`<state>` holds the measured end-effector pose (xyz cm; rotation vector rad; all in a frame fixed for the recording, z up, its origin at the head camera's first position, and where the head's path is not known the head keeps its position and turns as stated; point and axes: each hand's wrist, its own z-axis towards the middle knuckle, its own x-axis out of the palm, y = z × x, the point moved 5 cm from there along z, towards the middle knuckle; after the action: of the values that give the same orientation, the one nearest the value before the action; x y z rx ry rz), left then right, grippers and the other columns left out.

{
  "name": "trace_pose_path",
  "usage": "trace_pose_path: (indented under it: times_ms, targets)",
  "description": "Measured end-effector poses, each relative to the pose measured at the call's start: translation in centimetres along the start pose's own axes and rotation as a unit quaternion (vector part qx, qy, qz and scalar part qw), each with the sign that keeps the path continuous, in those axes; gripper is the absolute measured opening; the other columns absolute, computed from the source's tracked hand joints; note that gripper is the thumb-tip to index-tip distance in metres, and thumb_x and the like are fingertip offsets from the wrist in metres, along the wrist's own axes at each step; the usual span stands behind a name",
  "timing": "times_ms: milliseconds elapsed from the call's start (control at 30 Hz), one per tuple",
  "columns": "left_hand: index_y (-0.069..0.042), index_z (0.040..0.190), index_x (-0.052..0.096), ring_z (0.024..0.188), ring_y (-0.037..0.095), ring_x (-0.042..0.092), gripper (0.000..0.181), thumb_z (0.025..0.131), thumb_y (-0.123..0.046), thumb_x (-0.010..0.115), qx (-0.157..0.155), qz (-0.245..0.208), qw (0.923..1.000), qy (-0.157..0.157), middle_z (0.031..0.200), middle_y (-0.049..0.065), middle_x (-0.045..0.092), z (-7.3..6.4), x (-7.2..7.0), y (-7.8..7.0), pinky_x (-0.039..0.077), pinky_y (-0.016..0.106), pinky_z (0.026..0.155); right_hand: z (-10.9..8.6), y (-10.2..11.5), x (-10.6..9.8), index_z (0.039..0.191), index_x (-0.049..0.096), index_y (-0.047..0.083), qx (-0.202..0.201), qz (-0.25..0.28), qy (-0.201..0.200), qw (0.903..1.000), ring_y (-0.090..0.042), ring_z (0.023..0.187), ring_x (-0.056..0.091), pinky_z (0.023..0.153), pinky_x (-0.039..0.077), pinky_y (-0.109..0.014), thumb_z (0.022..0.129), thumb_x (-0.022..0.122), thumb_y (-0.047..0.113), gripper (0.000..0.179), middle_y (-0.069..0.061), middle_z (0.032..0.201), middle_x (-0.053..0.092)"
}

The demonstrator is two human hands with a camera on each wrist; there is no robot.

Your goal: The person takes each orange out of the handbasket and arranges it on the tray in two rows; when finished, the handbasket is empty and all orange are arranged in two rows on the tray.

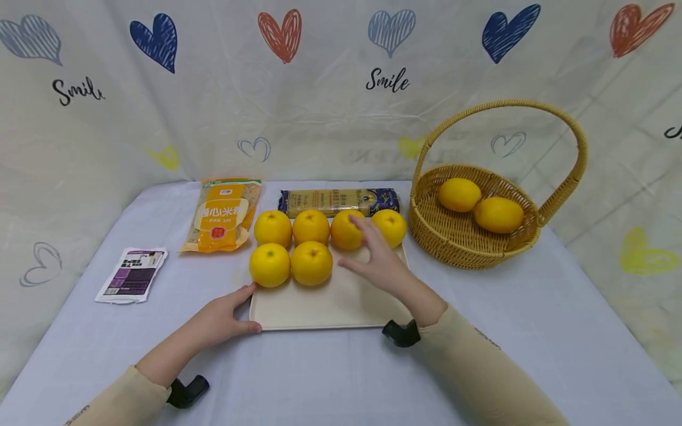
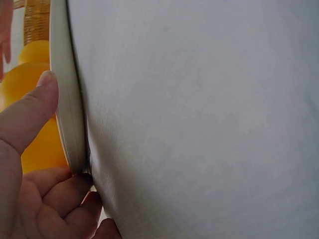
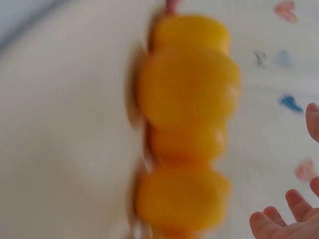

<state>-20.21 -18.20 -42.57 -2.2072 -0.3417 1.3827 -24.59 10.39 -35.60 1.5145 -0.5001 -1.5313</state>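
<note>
Has the right hand [image 1: 380,260] over the tray [image 1: 319,309] now, with thumb and fingers parted, right up by the third orange [image 1: 343,234] from the left in the far row! Overlaps that orange with the fingertips in the head view; possibly touching, but too blurred in the right wrist view to say. Across on the left, grips the tray's near left corner with the left hand [image 1: 224,319], close beside the near-row left orange [image 1: 269,265]. Counts six on the tray, four far and two near, with two yellow fruits [image 1: 498,215] over right in the basket [image 1: 453,251].
</note>
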Motion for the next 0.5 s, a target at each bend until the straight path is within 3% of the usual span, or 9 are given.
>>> trace_pose_path:
  times_ms: [133, 233, 400, 500]
  targets:
    - [-0.013, 0.143, 0.027, 0.134, 0.036, 0.027, 0.097, 0.067, -0.052, 0.072, 0.003, 0.005, 1.0000, -0.004, 0.147, 0.015, 0.030, 0.0, -0.1, 0.0, 0.026, 0.055, 0.106, -0.5, -2.1, -6.6, 0.142, 0.025, 0.004, -0.011, -0.024, -0.102, 0.9945, -0.035, 0.132, 0.028, 0.103, 0.035, -0.050, 0.081, 0.068, 0.013, 0.076, -0.018, 0.145, 0.025]
    - [-0.012, 0.143, 0.028, 0.134, 0.036, 0.028, 0.096, 0.067, -0.052, 0.072, 0.004, 0.007, 0.9999, -0.007, 0.146, 0.015, 0.031, 0.0, -0.2, 0.0, 0.027, 0.055, 0.106, -1.2, -4.9, -11.5, 0.143, 0.021, 0.003, 0.025, -0.056, -0.154, 0.9862, -0.036, 0.132, 0.025, 0.104, 0.031, -0.054, 0.085, 0.064, 0.020, 0.074, -0.020, 0.145, 0.022]
    - [-0.010, 0.143, 0.030, 0.133, 0.037, 0.029, 0.096, 0.067, -0.052, 0.072, 0.003, 0.005, 1.0000, -0.006, 0.146, 0.016, 0.031, -0.1, -0.3, 0.0, 0.027, 0.055, 0.105, -2.1, -9.3, -17.1, 0.145, 0.017, 0.010, 0.104, -0.135, -0.170, 0.9706, -0.039, 0.136, 0.015, 0.106, 0.019, -0.060, 0.088, 0.054, 0.040, 0.075, -0.016, 0.151, 0.011]
    - [-0.010, 0.142, 0.030, 0.134, 0.037, 0.028, 0.096, 0.067, -0.051, 0.072, 0.004, 0.001, 1.0000, -0.003, 0.146, 0.016, 0.031, -0.1, -0.1, -0.1, 0.027, 0.055, 0.106, -2.5, -11.0, -18.9, 0.145, 0.021, 0.010, 0.121, -0.187, -0.159, 0.9619, -0.042, 0.137, 0.009, 0.106, 0.011, -0.064, 0.089, 0.054, 0.038, 0.071, -0.019, 0.151, 0.011]
